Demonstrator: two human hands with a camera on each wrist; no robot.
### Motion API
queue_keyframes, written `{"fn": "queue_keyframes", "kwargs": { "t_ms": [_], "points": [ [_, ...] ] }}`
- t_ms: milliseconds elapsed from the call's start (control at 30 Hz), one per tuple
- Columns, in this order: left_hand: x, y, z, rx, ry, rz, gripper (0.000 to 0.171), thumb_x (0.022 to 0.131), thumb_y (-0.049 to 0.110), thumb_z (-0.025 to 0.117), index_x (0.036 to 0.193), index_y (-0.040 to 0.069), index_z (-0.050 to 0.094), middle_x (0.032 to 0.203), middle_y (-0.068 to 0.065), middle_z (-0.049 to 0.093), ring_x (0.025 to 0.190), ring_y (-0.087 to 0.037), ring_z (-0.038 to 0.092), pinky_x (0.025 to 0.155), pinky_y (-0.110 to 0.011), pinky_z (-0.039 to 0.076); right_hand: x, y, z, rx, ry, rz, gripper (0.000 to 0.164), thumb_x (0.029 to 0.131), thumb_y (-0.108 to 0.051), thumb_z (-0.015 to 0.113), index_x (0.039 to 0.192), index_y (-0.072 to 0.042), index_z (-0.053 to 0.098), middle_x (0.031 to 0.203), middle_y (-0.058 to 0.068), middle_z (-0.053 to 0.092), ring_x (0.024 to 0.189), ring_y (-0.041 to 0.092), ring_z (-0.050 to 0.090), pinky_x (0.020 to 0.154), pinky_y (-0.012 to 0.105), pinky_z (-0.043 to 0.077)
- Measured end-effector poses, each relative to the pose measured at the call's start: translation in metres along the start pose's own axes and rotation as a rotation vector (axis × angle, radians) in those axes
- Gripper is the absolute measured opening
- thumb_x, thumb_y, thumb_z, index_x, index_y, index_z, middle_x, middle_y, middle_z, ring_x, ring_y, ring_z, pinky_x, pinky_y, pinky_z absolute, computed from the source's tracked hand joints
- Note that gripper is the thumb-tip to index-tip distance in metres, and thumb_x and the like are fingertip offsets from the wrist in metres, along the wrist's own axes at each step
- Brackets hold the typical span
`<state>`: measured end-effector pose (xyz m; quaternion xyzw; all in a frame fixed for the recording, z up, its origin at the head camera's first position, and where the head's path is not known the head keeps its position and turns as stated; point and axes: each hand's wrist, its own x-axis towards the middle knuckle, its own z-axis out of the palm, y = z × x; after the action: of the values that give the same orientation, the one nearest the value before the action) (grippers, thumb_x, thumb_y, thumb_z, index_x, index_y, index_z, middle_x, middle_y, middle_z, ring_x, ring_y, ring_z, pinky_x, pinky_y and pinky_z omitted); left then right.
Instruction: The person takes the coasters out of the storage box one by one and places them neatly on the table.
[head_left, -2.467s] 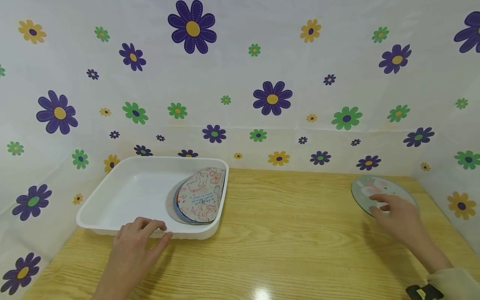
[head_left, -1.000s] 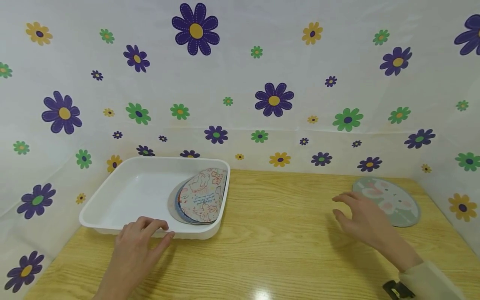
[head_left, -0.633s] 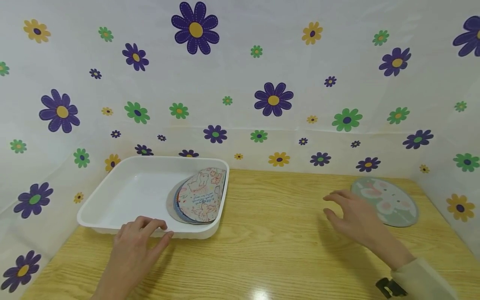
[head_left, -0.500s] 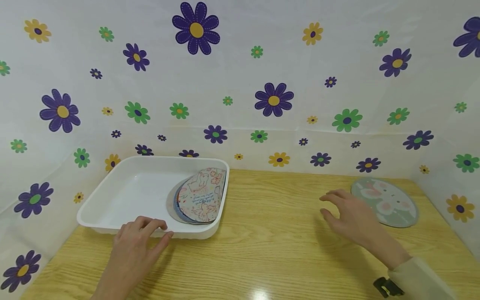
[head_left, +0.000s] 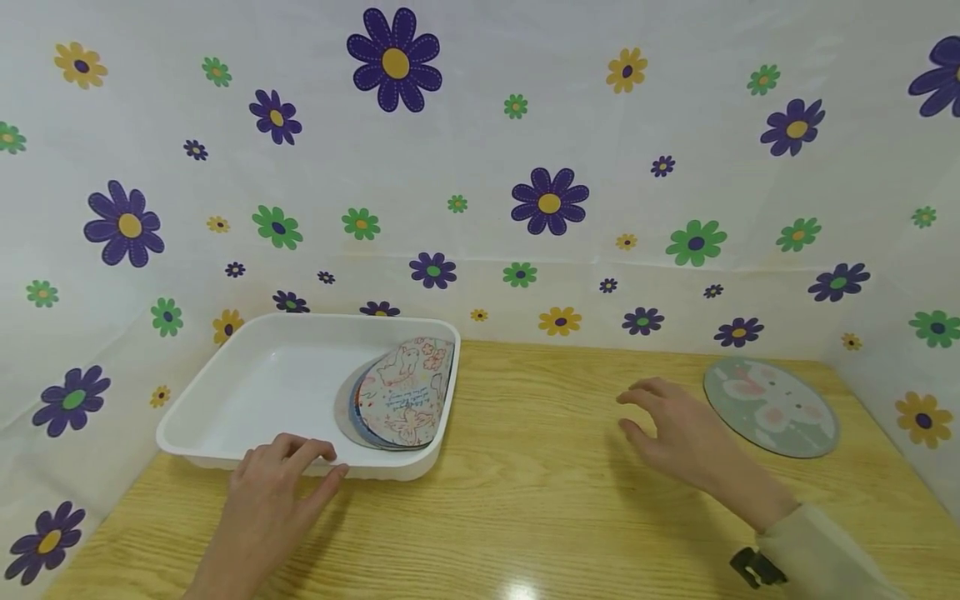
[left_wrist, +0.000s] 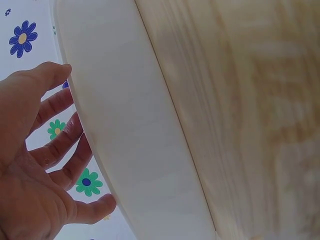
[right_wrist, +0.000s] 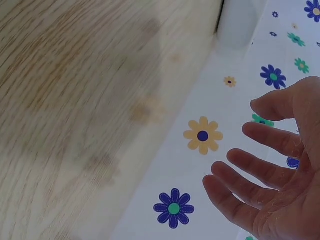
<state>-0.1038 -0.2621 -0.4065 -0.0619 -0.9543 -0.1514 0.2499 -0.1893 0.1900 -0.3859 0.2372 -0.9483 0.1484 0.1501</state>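
My left hand [head_left: 266,500] rests at the front rim of a white tray [head_left: 225,400], fingers relaxed and spread. In the left wrist view the fingertips [left_wrist: 107,200] meet the rim's edge. Inside the tray, against its right wall, lies a fanned stack of rounded mats [head_left: 401,396], the top one pale with red line drawings. My right hand [head_left: 678,437] hovers over the wooden table, holding nothing, fingers loosely bent and apart. Right of it, a grey-green round mat [head_left: 772,407] with a pale rabbit picture lies flat near the table's back right corner.
A white flower-printed sheet [head_left: 480,150] hangs behind the wooden table [head_left: 540,517] and along both sides. The tray stands at the back left, close to the sheet. A dark strap [head_left: 757,568] shows at my right sleeve.
My right hand has come off the rabbit mat and moved left over the table, leaving the mat uncovered. My left hand and the tray have stayed in place.
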Motion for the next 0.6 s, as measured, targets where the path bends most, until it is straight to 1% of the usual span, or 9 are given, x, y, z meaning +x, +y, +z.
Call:
{"fn": "queue_keyframes", "kwargs": {
  "t_ms": [100,133,300,367,533,600],
  "points": [
    [0.000,0.000,0.000,0.003,0.010,0.011,0.020,0.081,0.024,0.087,0.094,0.021,0.072,0.095,-0.007,0.069,0.088,-0.032,0.063,0.078,-0.060,0.049,0.002,-0.004,0.002,0.007,-0.004,-0.013,0.027,0.090,-0.019,0.075,0.114,-0.007,0.074,0.121,0.015,0.070,0.107,0.036,0.070,0.082,0.050,0.060],
    [0.000,0.000,0.000,0.002,0.010,0.011,0.020,0.081,0.023,0.087,0.094,0.021,0.072,0.095,-0.007,0.069,0.088,-0.032,0.063,0.078,-0.060,0.049,0.003,-0.005,0.002,0.007,-0.005,-0.018,0.027,0.090,-0.019,0.075,0.114,-0.008,0.074,0.121,0.015,0.070,0.107,0.036,0.071,0.080,0.049,0.061],
    [0.000,0.000,-0.001,0.010,-0.002,0.002,0.020,0.081,0.025,0.087,0.094,0.021,0.072,0.095,-0.007,0.069,0.089,-0.033,0.063,0.079,-0.060,0.049,0.007,-0.012,0.003,0.007,-0.005,-0.049,0.026,0.090,-0.018,0.075,0.114,-0.008,0.074,0.120,0.014,0.071,0.105,0.034,0.071,0.077,0.048,0.061],
    [0.000,0.000,-0.002,0.018,-0.003,0.006,0.020,0.081,0.024,0.087,0.093,0.021,0.072,0.094,-0.006,0.069,0.089,-0.034,0.063,0.078,-0.061,0.049,0.009,-0.013,0.005,0.008,-0.001,-0.060,0.025,0.090,-0.018,0.076,0.114,-0.008,0.074,0.120,0.014,0.071,0.106,0.034,0.071,0.079,0.048,0.061],
    [0.002,0.000,-0.005,0.063,0.003,0.049,0.022,0.079,0.026,0.089,0.093,0.022,0.072,0.093,-0.004,0.068,0.088,-0.032,0.065,0.078,-0.062,0.053,0.011,-0.015,0.011,0.018,0.004,-0.068,0.026,0.090,-0.018,0.075,0.114,-0.008,0.074,0.120,0.013,0.071,0.108,0.033,0.070,0.081,0.048,0.061],
    [0.001,-0.001,-0.006,0.091,0.013,0.070,0.023,0.078,0.028,0.089,0.093,0.022,0.072,0.092,-0.004,0.069,0.087,-0.032,0.066,0.076,-0.062,0.054,0.012,-0.017,0.013,0.025,0.003,-0.074,0.026,0.091,-0.019,0.075,0.114,-0.008,0.074,0.120,0.012,0.071,0.108,0.032,0.070,0.078,0.047,0.062]
  ]
}}
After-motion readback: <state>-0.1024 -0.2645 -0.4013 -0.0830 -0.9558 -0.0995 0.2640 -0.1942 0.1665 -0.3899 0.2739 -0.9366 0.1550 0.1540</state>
